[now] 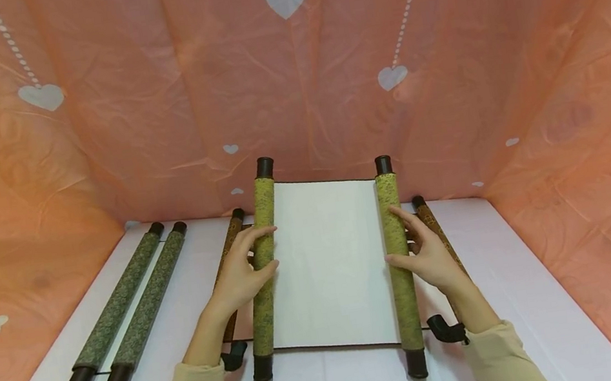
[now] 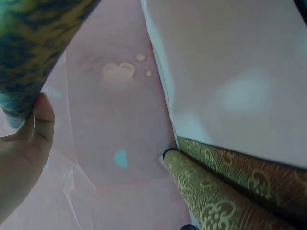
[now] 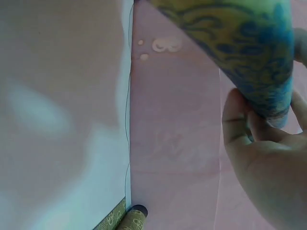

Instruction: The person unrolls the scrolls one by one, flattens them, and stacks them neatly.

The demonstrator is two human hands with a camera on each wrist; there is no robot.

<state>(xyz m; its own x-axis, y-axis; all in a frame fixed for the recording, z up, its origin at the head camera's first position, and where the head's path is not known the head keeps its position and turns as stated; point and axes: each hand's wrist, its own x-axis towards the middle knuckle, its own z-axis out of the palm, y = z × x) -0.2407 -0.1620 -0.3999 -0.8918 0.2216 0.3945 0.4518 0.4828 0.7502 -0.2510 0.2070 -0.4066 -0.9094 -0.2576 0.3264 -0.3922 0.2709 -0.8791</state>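
- Left hand (image 1: 241, 274) fingers are curling round the left roller (image 1: 262, 268); right hand (image 1: 425, 252) fingers are gripping the right roller (image 1: 399, 255).
- Scroll's blank sheet (image 1: 330, 262) is lying spread between the rollers, raised above the white counter (image 1: 530, 289).
- Judging: mid-unrolling or rolling; next needs both rollers kept parallel.
- Closed scrolls (image 1: 128, 306) are lying well left.

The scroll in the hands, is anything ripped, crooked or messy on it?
No, nothing stands out. The scroll's white sheet looks flat and clean between its two rollers, with no tear showing. The left hand holds the left roller and the right hand the right roller. Other rolled scrolls lie tidy on the table.
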